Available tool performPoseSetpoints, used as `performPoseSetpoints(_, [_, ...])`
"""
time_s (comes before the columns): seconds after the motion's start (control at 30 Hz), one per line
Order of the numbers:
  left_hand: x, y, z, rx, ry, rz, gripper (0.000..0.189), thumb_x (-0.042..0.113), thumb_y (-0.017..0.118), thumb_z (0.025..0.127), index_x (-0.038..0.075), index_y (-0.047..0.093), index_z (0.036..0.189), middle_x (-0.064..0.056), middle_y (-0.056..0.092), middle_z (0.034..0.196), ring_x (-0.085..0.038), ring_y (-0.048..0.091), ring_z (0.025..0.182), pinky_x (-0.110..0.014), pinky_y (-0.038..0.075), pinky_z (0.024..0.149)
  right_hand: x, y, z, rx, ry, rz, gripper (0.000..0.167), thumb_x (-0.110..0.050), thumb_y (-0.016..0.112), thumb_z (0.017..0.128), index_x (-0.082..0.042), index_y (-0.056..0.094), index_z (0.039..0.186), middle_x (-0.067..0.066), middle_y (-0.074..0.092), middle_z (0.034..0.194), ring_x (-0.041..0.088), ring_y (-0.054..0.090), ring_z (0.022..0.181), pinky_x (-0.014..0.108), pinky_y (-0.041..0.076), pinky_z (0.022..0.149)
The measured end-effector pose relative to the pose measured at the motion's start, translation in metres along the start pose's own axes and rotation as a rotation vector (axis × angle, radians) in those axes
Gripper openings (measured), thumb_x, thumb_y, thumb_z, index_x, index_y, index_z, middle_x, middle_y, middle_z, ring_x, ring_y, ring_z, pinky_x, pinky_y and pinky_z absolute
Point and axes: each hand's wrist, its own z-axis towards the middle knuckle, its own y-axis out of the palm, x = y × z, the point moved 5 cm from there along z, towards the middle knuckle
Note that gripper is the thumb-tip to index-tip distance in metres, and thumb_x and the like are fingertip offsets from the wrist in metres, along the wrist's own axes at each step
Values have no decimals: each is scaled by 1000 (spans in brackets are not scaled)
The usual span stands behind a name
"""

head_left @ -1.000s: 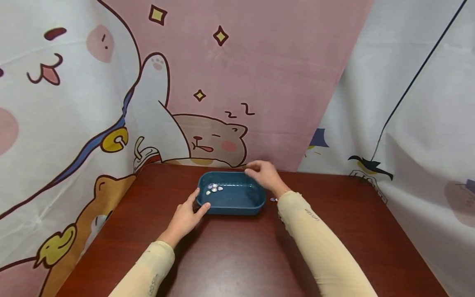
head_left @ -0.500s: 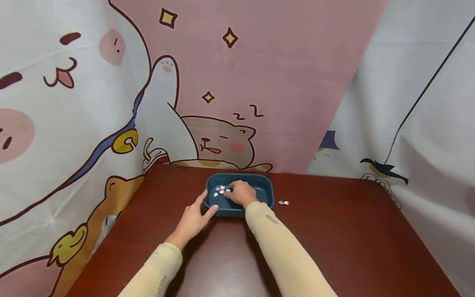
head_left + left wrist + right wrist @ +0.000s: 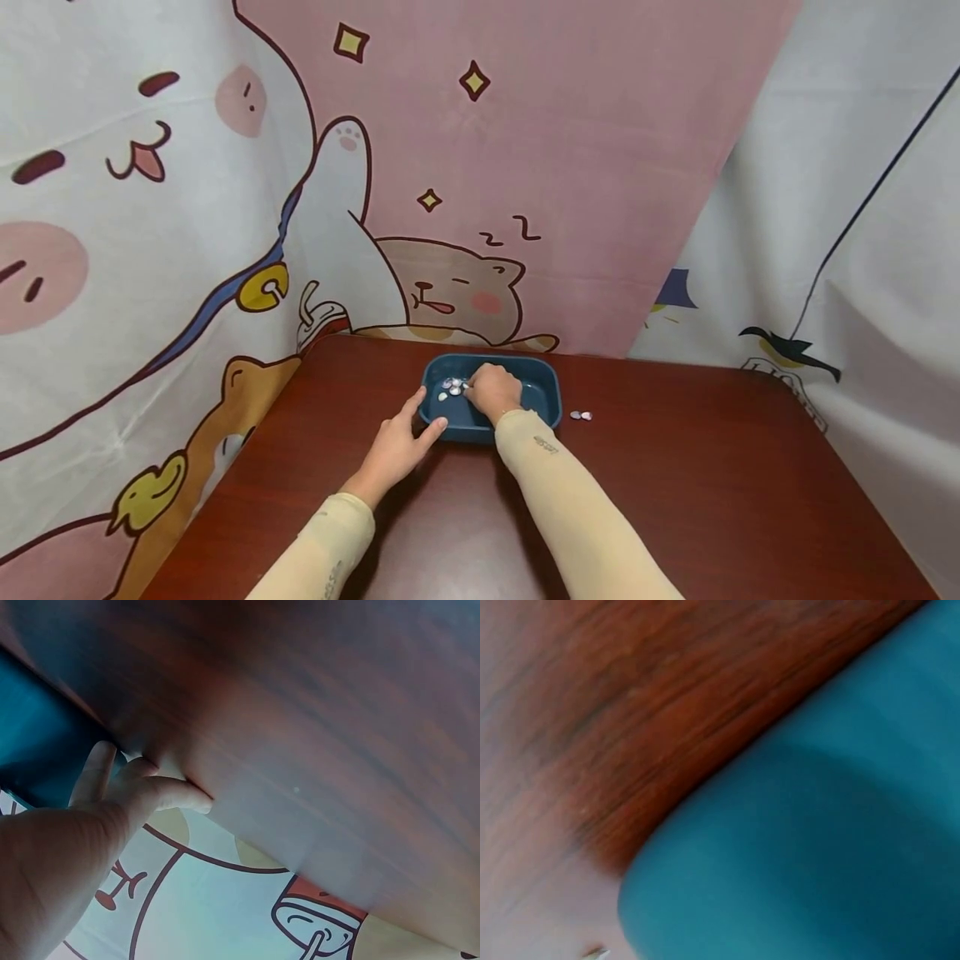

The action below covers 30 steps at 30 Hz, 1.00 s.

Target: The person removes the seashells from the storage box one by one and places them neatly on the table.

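A blue rectangular tray stands on the dark red wooden table. Small shiny whitish-purple pieces, like shells or gems, lie grouped at its left inside. My left hand rests against the tray's left end, thumb at the near rim and fingers spread along the side. Inside the tray is my right hand, fingers curled downward, pinching at a small white piece beside the group; its fingertips are mostly hidden. The right wrist view shows the tray wall but none of that hand.
Two more shiny pieces lie side by side on the table, right of the tray. Behind the table hangs a printed cartoon curtain, close to the table's back edge.
My right hand has come from over the tray's far right rim down into the tray, left to the pieces, and its fingers have curled in. The left hand stays at the tray.
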Motion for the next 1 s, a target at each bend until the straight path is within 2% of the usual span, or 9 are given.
performPoseSetpoints(0.17, [0, 2, 0, -12, -12, -1, 82, 52, 68, 103, 17, 34, 169, -25, 58, 155, -41, 68, 131, -60, 55, 108, 4, -11, -5, 16, -103, -52, 21, -34, 76, 100, -21, 86, 113, 1, 83, 115, 27, 78, 104, 52, 62, 94])
performPoseSetpoints(0.3, [0, 1, 1, -14, -16, -1, 83, 50, 69, 102, 17, 33, 169, -25, 59, 154, -41, 69, 130, -60, 55, 107, 20, -47, -17, 123, -264, -47, 17, -36, 77, 99, -29, 87, 112, -4, 83, 112, 23, 78, 100, 49, 62, 86])
performPoseSetpoints(0.37, [1, 1, 1, -15, -8, 3, 83, 49, 69, 103, 16, 33, 169, -26, 60, 153, -42, 69, 130, -61, 55, 107, 39, -73, -29, 228, -378, -53, 15, -35, 81, 96, -31, 87, 109, -6, 83, 108, 20, 77, 97, 46, 62, 80])
performPoseSetpoints(0.47, [0, 0, 2, -20, -7, 5, 83, 49, 69, 103, 16, 33, 169, -26, 59, 153, -43, 66, 134, -62, 53, 109, 82, -109, -52, 433, -580, -90, 14, -26, 87, 90, -27, 88, 104, -5, 82, 98, 18, 75, 90, 43, 62, 75])
performPoseSetpoints(0.53, [0, 0, 3, -23, -3, 13, 83, 50, 69, 103, 16, 32, 170, -26, 59, 153, -43, 66, 135, -62, 53, 109, 116, -126, -68, 554, -704, -127, 18, -19, 91, 84, -22, 88, 102, -3, 81, 94, 19, 74, 86, 41, 63, 73])
performPoseSetpoints(0.6, [0, -1, 4, -23, 0, 18, 84, 50, 69, 103, 16, 31, 170, -26, 59, 153, -43, 66, 134, -62, 53, 110, 151, -134, -81, 625, -791, -163, 21, -12, 93, 80, -18, 88, 99, 0, 80, 88, 20, 72, 82, 40, 62, 71])
performPoseSetpoints(0.67, [-1, -2, 4, -22, 5, 26, 84, 50, 69, 103, 15, 31, 170, -26, 60, 152, -42, 67, 133, -61, 53, 109, 180, -132, -90, 638, -844, -211, 21, -8, 93, 77, -15, 87, 97, 1, 79, 86, 20, 70, 78, 39, 60, 69])
performPoseSetpoints(0.77, [-2, -5, 4, -25, 7, 33, 84, 51, 68, 103, 14, 31, 170, -27, 60, 152, -43, 67, 133, -62, 53, 110, 210, -117, -96, 590, -876, -278, 19, -6, 92, 77, -14, 86, 94, 0, 79, 84, 19, 68, 76, 38, 58, 68])
performPoseSetpoints(1.0, [0, -2, 2, -54, 10, 28, 84, 51, 66, 104, 15, 30, 170, -28, 62, 149, -42, 69, 129, -61, 53, 109, 227, -96, -96, 476, -853, -306, 15, -7, 90, 80, -15, 87, 92, -3, 81, 84, 17, 67, 77, 36, 58, 73])
